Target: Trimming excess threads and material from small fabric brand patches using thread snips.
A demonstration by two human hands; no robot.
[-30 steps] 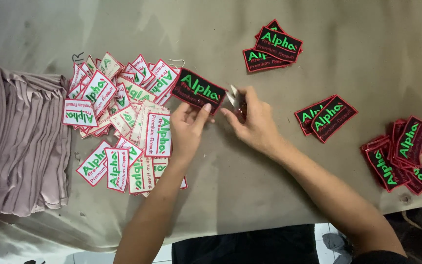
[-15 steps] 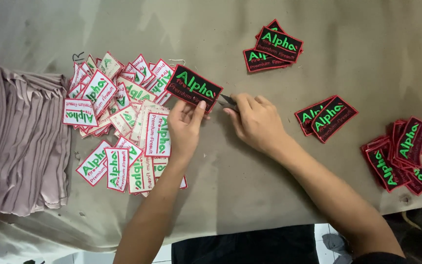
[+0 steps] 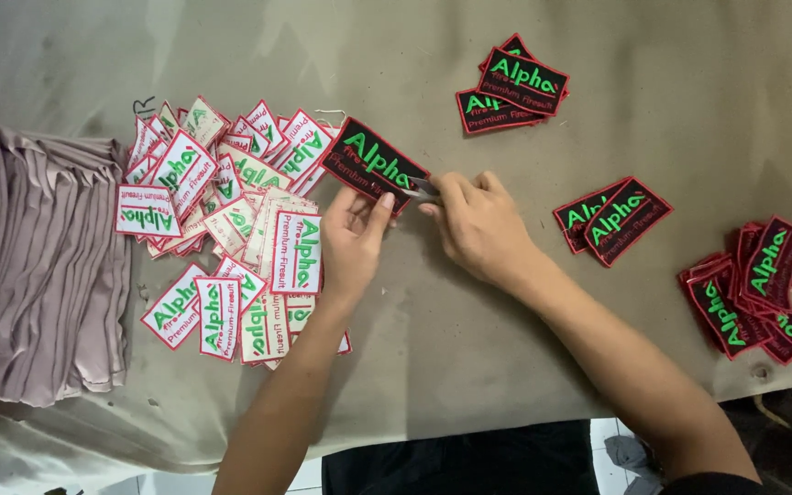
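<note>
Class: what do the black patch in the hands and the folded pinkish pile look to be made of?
Black patch: likely embroidered cloth, matte, with a stitched-looking red edge and raised green lettering. Pinkish pile: soft woven or knit fabric, matte, judged by its limp layered folds.

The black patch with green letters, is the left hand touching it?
Touching. The head view shows the left hand with fingertips pressed on the lower edge of the black patch, no gap between them.
</note>
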